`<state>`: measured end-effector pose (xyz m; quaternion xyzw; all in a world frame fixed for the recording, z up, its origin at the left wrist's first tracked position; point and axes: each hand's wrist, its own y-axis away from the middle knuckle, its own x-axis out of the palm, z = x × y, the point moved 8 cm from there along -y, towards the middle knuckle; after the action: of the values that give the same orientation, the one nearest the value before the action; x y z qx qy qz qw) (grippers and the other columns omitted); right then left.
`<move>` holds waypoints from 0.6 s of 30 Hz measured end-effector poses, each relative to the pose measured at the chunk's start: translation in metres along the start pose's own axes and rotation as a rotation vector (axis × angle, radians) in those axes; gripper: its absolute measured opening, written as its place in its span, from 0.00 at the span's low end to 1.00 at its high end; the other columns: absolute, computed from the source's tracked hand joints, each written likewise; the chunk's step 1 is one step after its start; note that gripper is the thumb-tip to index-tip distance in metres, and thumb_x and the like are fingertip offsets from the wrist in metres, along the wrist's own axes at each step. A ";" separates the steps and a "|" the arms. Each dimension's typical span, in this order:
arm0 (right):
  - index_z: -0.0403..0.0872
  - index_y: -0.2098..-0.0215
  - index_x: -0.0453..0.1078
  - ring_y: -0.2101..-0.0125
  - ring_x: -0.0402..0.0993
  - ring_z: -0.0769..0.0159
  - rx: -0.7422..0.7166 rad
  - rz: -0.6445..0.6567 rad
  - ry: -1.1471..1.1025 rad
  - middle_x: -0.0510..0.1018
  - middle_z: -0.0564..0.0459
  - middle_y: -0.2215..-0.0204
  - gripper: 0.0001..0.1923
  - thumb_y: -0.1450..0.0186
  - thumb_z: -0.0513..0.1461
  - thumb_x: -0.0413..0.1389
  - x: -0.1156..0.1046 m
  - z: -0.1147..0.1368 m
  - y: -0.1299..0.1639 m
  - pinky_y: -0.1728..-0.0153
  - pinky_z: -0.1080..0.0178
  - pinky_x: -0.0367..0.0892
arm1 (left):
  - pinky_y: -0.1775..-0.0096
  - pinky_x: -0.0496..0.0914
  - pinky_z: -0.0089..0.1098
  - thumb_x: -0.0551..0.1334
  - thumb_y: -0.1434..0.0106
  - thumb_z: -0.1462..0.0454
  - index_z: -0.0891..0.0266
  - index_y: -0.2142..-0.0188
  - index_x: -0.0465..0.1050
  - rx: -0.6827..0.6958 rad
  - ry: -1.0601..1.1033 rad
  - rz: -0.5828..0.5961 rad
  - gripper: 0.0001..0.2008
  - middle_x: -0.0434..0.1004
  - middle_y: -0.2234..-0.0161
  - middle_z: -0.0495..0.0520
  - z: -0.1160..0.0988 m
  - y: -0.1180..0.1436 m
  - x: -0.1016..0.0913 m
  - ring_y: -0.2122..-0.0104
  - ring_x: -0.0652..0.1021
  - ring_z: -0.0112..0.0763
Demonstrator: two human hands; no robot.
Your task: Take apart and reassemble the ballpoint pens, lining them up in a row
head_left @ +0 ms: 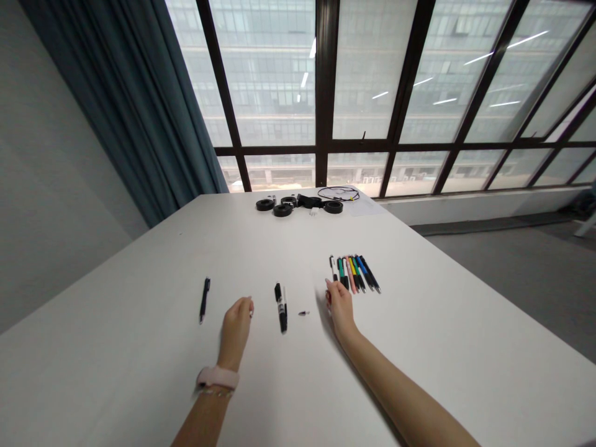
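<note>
A black marker [280,307] lay mid-counter between both hands, with a tiny dark bit [303,313] just beside it. The left hand [236,326] was curled around something small and pale, can't tell what. The right hand [339,305] had loose fingertips at the near end of the pen row [354,274]. A lone pen [204,299] sat toward the left edge of the counter [139,347].

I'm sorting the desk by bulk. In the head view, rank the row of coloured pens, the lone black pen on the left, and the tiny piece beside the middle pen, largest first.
1. Row of coloured pens, as a group.
2. Lone black pen; each pen in the row looks about as long, so singly I would not rank them.
3. Tiny piece, clearly smallest.
</note>
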<state>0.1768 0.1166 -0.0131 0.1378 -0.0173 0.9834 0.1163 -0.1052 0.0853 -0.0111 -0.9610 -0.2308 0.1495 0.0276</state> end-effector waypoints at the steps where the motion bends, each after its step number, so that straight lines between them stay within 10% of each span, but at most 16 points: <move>1: 0.50 0.81 0.51 0.83 0.47 0.74 -0.001 0.002 -0.001 0.52 0.64 0.86 0.21 0.43 0.52 0.55 0.000 0.000 0.000 0.83 0.67 0.44 | 0.77 0.54 0.28 0.52 0.41 0.55 0.58 0.79 0.57 -0.002 -0.001 0.000 0.14 0.54 0.82 0.42 0.000 0.000 0.000 0.80 0.59 0.26; 18: 0.50 0.81 0.50 0.84 0.45 0.74 -0.008 0.001 0.028 0.52 0.64 0.86 0.22 0.43 0.52 0.55 0.000 0.003 0.002 0.83 0.67 0.44 | 0.78 0.54 0.28 0.52 0.42 0.54 0.57 0.80 0.57 0.033 -0.088 0.026 0.15 0.55 0.83 0.43 -0.008 0.003 0.003 0.81 0.60 0.27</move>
<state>0.1768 0.1150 -0.0104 0.1236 -0.0199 0.9853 0.1165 -0.0993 0.0844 -0.0049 -0.9559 -0.2167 0.1956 0.0312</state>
